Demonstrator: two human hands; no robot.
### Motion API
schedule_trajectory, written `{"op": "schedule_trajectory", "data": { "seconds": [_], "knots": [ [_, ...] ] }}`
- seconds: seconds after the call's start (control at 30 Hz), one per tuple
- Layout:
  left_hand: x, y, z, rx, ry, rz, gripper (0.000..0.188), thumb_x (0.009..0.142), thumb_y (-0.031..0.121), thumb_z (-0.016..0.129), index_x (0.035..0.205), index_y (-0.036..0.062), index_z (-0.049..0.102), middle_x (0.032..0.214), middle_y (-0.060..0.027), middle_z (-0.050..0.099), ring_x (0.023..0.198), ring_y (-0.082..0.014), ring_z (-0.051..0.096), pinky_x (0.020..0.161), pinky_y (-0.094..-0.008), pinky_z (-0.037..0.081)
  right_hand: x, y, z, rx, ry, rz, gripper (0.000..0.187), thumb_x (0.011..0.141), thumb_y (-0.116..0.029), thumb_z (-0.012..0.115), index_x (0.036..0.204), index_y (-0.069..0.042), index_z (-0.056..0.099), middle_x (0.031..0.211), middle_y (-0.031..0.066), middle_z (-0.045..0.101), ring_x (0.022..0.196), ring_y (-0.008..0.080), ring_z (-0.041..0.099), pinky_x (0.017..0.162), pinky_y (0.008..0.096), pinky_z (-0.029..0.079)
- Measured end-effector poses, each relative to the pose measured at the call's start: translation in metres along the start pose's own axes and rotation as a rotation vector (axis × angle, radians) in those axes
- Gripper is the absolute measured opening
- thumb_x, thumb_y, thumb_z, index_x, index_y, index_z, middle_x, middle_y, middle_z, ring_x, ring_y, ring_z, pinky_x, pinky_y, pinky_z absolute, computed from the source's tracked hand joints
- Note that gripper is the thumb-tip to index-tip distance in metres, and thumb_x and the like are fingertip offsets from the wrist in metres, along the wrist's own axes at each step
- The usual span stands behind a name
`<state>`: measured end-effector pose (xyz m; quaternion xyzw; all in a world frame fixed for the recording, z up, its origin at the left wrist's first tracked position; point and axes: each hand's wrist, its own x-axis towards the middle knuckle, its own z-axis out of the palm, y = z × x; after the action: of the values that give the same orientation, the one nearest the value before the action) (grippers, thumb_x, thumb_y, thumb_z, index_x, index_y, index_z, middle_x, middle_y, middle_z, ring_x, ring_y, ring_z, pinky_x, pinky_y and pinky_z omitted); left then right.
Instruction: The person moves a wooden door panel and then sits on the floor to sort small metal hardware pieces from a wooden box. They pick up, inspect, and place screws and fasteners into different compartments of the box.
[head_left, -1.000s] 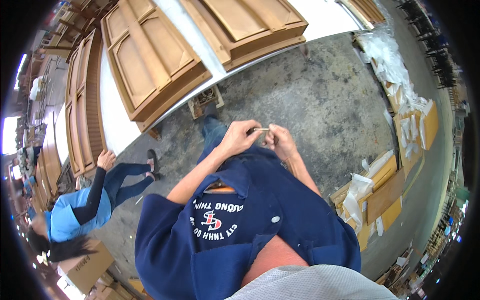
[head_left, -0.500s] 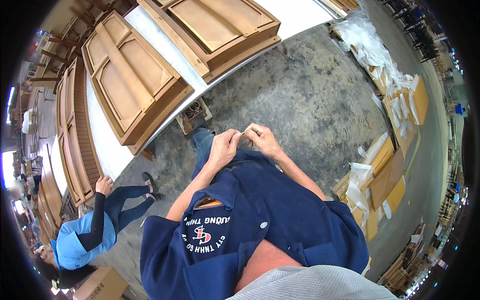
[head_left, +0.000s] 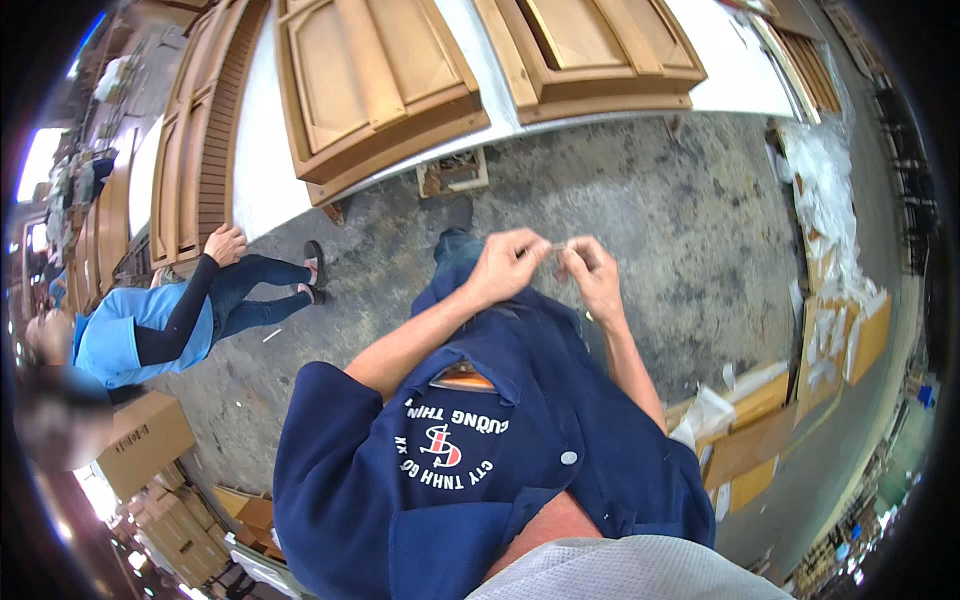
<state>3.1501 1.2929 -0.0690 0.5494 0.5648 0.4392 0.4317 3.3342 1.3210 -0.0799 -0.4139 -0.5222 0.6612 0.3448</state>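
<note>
My left hand (head_left: 508,266) and my right hand (head_left: 594,280) are held up in front of my body, over the concrete floor. The fingertips of both are pinched close together around a tiny, thin, pale thing (head_left: 559,246). It bridges the narrow gap between them, too small to name. Beyond my hands, brown wooden cabinet-like frames with inset panels lie on a long white-topped table; the closest are a middle one (head_left: 375,105) and a right one (head_left: 620,75). Neither hand touches them.
A co-worker in a light blue vest (head_left: 130,330) stands at the left, one hand on a slatted wooden piece (head_left: 212,150). Cardboard boxes (head_left: 145,440) are stacked behind. A wooden crate (head_left: 455,185) sits under the table edge. Boards with plastic wrap (head_left: 825,200) line the right.
My view has turned, so the table and co-worker sit differently in the picture. My hands have moved slightly apart, and the small pale thing between them shows more.
</note>
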Motion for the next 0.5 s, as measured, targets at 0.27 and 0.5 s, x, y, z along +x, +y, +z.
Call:
{"op": "schedule_trajectory", "data": {
  "seconds": [0.27,0.5],
  "knots": [
    [0.022,0.015,-0.028,-0.320,-0.014,-0.084,0.026,0.097,0.025,0.060,0.086,0.0028,0.066,0.063,0.0030,0.056,0.059,-0.0035,0.050,0.051,-0.0210,0.038,0.041,-0.046,0.030,0.046,0.083,-0.138,0.012,0.093,-0.009,0.063,0.099,0.001,0.061,0.082,0.0022,0.064,0.074,0.0088,0.061,0.068,0.0240,0.051],
    [0.027,0.034,-0.046,-0.401,0.068,-0.045,0.009,0.091,0.011,0.068,0.090,0.0025,0.066,0.074,0.0023,0.061,0.063,-0.0022,0.050,0.055,-0.0191,0.039,0.049,-0.063,0.042,-0.014,0.049,-0.201,0.013,0.093,-0.004,0.062,0.103,0.004,0.065,0.086,0.0064,0.068,0.078,0.0110,0.064,0.071,0.0246,0.053]
  ]
}}
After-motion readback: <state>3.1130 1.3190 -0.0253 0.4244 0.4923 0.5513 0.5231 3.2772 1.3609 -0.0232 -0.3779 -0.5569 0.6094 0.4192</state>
